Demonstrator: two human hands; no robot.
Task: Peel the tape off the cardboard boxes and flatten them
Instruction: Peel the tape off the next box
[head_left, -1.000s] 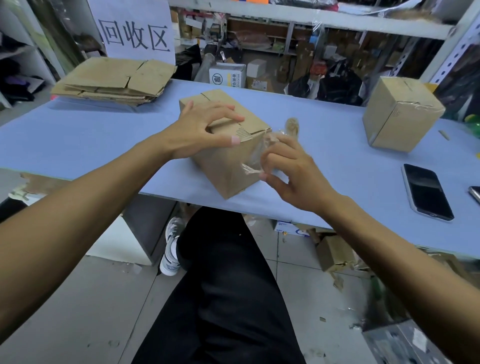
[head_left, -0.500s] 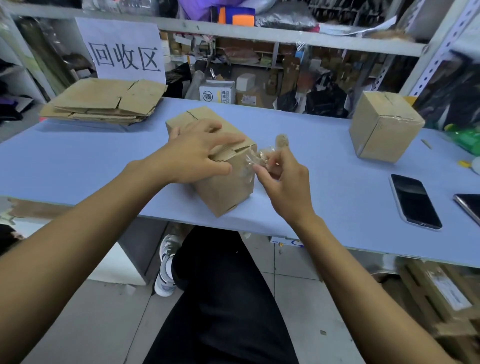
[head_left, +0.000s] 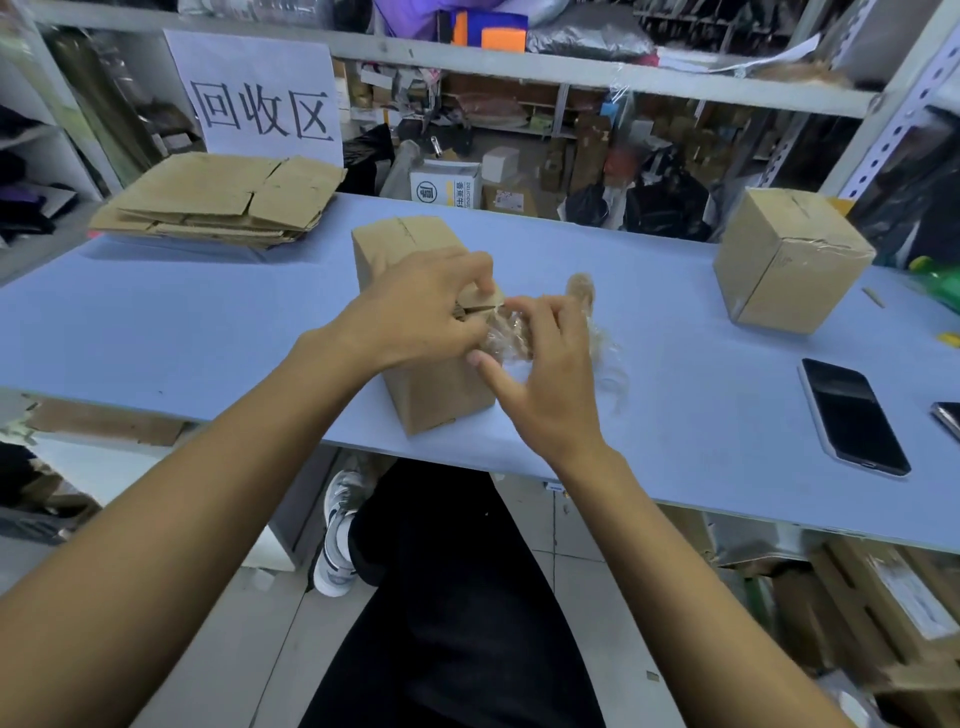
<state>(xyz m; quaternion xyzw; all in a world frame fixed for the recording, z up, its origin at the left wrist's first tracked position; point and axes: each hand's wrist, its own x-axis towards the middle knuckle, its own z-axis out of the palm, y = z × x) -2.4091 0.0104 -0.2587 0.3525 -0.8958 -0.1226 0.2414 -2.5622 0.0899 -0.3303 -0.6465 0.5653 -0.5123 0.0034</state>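
Cardboard box stands at near edge of blue table, long axis running away from viewer, near end at table edge. Left hand curled over box top, gripping it. Right hand pinches crumpled clear tape at box's right side. Box contents hidden. Second taped box far right; flattened cardboard stack far left.
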